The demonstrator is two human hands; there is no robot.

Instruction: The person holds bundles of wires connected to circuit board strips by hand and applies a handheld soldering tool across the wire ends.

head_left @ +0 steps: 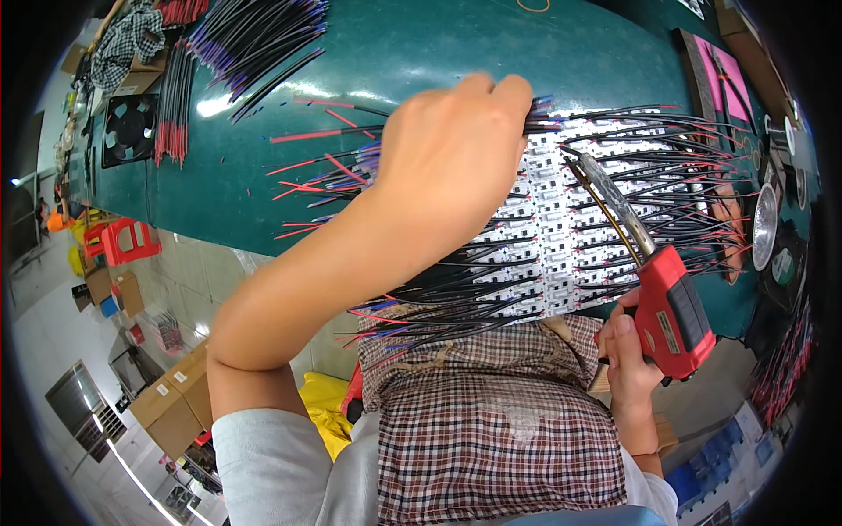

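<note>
White circuit-board panel [554, 263] lies at the near edge of the green table [561, 53], black wires with red ends [438, 285] fanning off both sides. Right hand [633, 373]: wrapped round the handle of a red-and-black pistol-shaped soldering iron [671, 307]; tip over the panel's upper middle, contact unclear. Left hand [460, 140]: apart from the right, over the far left part; grip hidden, can't tell. My take: steady wire, brief heat, barrel off neighbouring insulation. Black, purple-tipped wire bundle [254, 39] far left.
</note>
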